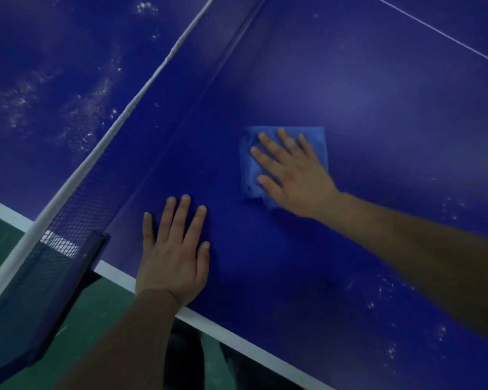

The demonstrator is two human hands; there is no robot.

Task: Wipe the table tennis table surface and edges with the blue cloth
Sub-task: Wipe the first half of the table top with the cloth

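Blue cloth (283, 161) under flat right hand (290, 175), table (378, 108), net (102, 175)

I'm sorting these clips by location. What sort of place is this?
Probably an indoor table tennis or sports room. A blue table tennis table with a white edge line fills the view, a net with a white top band crosses it, and green floor shows beside it.

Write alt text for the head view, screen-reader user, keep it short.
A person's right hand presses a folded blue cloth flat on a blue table tennis table, while the left hand rests flat near the white side edge. The net runs diagonally at left; whitish specks dot the surface beyond it and at lower right.
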